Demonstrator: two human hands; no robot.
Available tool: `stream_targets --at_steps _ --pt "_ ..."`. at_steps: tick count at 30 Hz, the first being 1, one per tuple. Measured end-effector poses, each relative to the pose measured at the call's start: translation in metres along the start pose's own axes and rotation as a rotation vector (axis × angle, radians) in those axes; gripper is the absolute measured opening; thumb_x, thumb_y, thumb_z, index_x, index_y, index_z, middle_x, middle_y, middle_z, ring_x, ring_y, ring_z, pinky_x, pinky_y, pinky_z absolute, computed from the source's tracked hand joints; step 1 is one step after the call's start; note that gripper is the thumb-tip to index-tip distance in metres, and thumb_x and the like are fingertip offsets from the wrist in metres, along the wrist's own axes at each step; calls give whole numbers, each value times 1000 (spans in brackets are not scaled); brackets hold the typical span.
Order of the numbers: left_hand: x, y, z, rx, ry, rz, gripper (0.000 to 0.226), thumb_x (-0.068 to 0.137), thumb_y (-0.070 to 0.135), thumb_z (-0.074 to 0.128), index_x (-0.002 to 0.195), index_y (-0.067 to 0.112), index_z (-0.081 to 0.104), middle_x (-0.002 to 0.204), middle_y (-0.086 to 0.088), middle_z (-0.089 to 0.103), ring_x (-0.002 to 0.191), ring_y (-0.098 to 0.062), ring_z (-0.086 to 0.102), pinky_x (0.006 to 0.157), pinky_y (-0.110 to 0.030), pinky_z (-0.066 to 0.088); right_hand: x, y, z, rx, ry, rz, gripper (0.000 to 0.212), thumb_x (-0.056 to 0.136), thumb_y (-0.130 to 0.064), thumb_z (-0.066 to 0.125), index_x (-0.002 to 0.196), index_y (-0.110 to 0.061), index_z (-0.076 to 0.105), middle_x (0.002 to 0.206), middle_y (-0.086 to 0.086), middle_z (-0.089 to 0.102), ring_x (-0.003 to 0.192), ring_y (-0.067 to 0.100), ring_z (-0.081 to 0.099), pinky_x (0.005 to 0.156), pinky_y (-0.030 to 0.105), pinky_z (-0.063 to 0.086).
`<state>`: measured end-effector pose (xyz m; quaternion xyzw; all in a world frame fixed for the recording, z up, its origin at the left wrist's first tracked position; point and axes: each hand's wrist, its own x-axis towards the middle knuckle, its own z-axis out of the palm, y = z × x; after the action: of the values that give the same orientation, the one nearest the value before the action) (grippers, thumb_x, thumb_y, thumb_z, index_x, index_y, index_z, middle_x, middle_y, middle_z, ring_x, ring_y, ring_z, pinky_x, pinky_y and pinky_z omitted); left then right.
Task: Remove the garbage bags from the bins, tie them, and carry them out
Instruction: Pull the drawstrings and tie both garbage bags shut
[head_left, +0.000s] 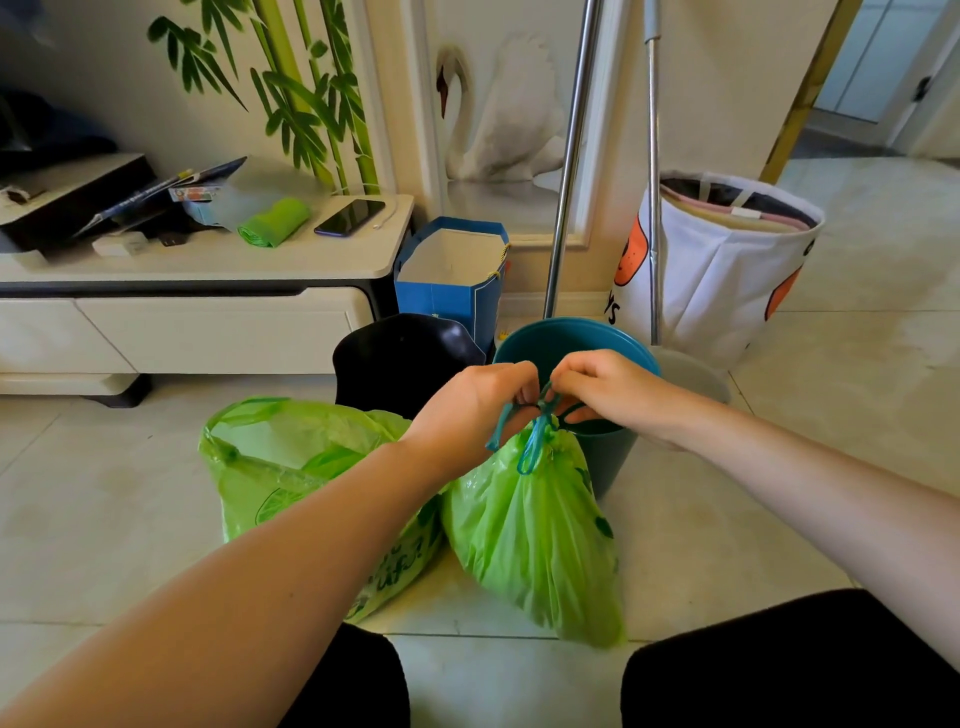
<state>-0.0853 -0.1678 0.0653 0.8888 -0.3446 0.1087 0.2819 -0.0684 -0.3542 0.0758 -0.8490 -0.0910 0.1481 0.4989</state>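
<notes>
Both hands are up at the neck of the green garbage bag (530, 525), dead centre of the floor: the left hand (470, 410) and the right hand (605, 392) are curled nearly shut, fingertips pinched on the teal drawstring (535, 436), whose loops dangle down over the gathered top. The knot itself is tucked between the fingers, so I can't make out how far it is tied. The bag hangs bunched and full, its lower end resting on the tiles between the person's dark-clothed knees, which the bottom edge cuts off. At its nine o'clock sits a second green bag (291, 473), mouth slack and open, half covered by the left forearm. Just behind the hands, at twelve o'clock, is the teal bin (566, 338), its inside mostly hidden by the knuckles; a black bin (400, 358) stands touching it at ten o'clock. Farther back, a blue paper bag (452, 280), two metal poles and a white fabric basket (727, 260). On the low table (208, 270) at ten o'clock lie a phone (349, 215) and a green roll (275, 222); the clutter beyond is blurred.
</notes>
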Motion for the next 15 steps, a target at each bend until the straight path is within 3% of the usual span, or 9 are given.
stream_targets --at_steps 5,8,11,15 --pt "0 -2 -1 -80 6 -119 9 85 19 69 85 13 63 77 9 63 68 0 59 72 -31 56 1 0 -5 -66 63 -77 15 95 -15 51 85 -20 61 79 2 64 79 14 62 75 28 57" --pt "0 -3 -3 -124 1 -177 6 85 18 70 85 13 67 78 8 66 72 -4 63 74 -32 57 1 1 -9 -182 91 -176 10 92 -14 56 87 -21 61 74 11 63 70 18 59 68 32 54" --pt "1 -5 -5 -124 -25 -207 4 84 18 69 86 14 70 80 8 69 78 -7 66 78 -32 56 -2 2 -16 -453 91 -288 6 89 -22 62 85 -27 61 64 -4 60 57 4 51 58 23 43" --pt "1 -8 -7 -123 -47 -255 5 83 19 70 87 15 72 82 6 71 79 -7 66 79 -32 56 -4 1 -26 -694 121 -273 23 84 -44 64 77 -22 63 66 -4 61 58 11 53 56 29 42"
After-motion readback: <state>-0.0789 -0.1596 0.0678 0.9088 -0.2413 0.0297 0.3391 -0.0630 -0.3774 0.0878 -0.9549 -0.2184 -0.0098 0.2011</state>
